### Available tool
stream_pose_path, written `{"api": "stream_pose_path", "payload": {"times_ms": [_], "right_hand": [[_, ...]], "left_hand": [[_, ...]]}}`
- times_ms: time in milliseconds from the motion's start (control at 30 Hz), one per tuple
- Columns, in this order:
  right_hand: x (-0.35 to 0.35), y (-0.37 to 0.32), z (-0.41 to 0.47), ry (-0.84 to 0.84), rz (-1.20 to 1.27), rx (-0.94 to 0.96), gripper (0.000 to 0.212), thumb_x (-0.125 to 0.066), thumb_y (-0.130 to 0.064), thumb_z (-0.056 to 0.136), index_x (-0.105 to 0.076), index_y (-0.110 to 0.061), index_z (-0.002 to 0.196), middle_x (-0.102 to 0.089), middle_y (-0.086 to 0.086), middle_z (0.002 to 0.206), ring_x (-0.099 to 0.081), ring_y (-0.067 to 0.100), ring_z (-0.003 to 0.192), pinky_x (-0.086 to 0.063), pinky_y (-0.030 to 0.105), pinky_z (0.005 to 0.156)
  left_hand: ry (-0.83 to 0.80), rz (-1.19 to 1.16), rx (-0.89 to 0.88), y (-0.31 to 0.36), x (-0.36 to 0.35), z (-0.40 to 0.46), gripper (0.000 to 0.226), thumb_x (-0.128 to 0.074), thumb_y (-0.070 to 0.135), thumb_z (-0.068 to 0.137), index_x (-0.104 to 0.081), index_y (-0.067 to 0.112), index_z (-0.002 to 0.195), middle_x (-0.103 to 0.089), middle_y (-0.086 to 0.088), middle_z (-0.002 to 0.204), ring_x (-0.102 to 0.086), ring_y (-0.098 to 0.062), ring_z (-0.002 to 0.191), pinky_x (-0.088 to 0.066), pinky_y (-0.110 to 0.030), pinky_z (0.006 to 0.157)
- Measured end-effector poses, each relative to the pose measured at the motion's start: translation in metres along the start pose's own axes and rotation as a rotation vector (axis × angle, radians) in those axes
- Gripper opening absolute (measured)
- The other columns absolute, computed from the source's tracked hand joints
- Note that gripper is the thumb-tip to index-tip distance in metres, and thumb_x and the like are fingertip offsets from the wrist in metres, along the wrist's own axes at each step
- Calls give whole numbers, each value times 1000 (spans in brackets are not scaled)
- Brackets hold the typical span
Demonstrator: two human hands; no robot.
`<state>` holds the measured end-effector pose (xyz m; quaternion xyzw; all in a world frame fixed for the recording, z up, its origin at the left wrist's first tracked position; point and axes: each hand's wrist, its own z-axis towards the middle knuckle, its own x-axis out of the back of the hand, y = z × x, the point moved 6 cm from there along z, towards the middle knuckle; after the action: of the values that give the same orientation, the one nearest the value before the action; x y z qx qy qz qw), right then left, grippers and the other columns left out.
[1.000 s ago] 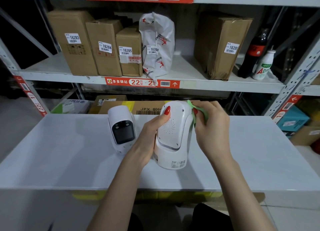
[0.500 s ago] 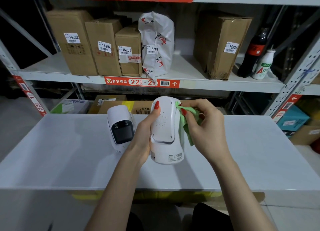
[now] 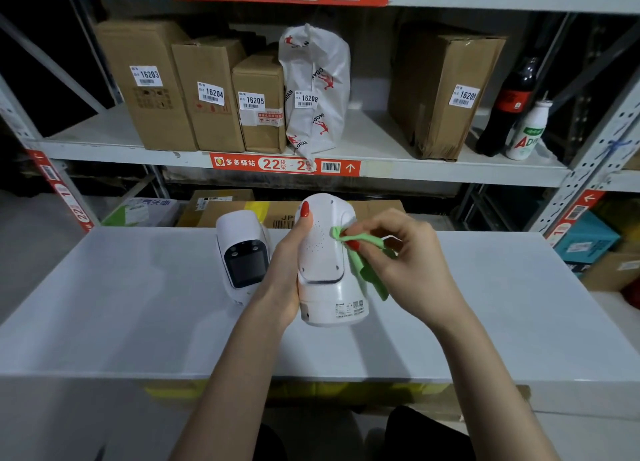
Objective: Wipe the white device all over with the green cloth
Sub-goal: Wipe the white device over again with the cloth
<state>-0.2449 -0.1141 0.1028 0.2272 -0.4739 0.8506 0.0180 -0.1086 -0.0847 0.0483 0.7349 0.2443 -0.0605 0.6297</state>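
Device braced in one hand, cloth worked over its back with the other

The white device (image 3: 327, 263) stands near the middle of the tabletop (image 3: 138, 322), its base down and its back, with the speaker holes and the printed label low down, turned toward the person. That facing looks deliberate: the back panel is the surface being cleaned, so it is turned to where it can be seen and reached.

The left hand (image 3: 285, 273) wraps the device's left side, thumb laid up along the back near the top and the other fingers hidden round the far side. This grip seems meant to steady the body so that rubbing pressure does not tip or slide it, and to let it be turned as each face is done.

The right hand (image 3: 408, 263) has its fingers curled, pinching a bunched part of the green cloth (image 3: 363, 256) between thumb and fingertips. The pinched wad touches the device's right edge, high on the back panel, while the loose remainder hangs down beside the device. Bunching the cloth gives a firm pad for a small curved surface.

A second white device (image 3: 244, 256) with a dark screen stands just to the left, facing the person, close to the left wrist but clear of the wiping. Whether it is done or waiting cannot be told.

Behind the tabletop a shelf (image 3: 381, 169) carries labelled boxes (image 3: 207, 93), out of the work
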Motion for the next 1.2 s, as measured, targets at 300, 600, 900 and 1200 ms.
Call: {"api": "stream_pose_path", "payload": {"times_ms": [300, 600, 900, 1200], "right_hand": [[6, 1, 2, 37, -47, 8, 20, -71, -3, 82, -73, -22, 87, -66, -8, 93, -62, 8, 87, -48, 18, 73], [-1, 3, -1, -122, 47, -46, 20, -75, -5, 79, -75, -25, 81, -67, -11, 84, -61, 10, 76, -49, 22, 68], [13, 20, 4, 174, 67, -75, 19, -68, 1, 82, -72, -18, 85, -72, -3, 93, -65, 15, 91, -53, 34, 74], [14, 15, 3, 240, 53, -33, 30, -65, 2, 84, -73, -26, 91, -69, -5, 98, -63, 10, 96, -52, 24, 79]], "left_hand": [[-14, 11, 40, -9, 0, 6, 47, -45, 48, 99, -79, 26, 75, -77, -3, 81, -74, -17, 68, -53, -37, 74], [25, -31, 62, -13, 6, 8, 45, -44, 59, 94, -70, 24, 105, -77, -7, 93, -73, -27, 83, -57, -43, 80], [35, -121, 111, -15, 5, 9, 48, -49, 59, 91, -71, 21, 111, -76, -9, 107, -69, -31, 100, -53, -47, 93], [-22, -85, 133, -18, 5, 11, 45, -51, 59, 89, -77, 22, 97, -77, -8, 102, -73, -26, 89, -54, -43, 88]]}}
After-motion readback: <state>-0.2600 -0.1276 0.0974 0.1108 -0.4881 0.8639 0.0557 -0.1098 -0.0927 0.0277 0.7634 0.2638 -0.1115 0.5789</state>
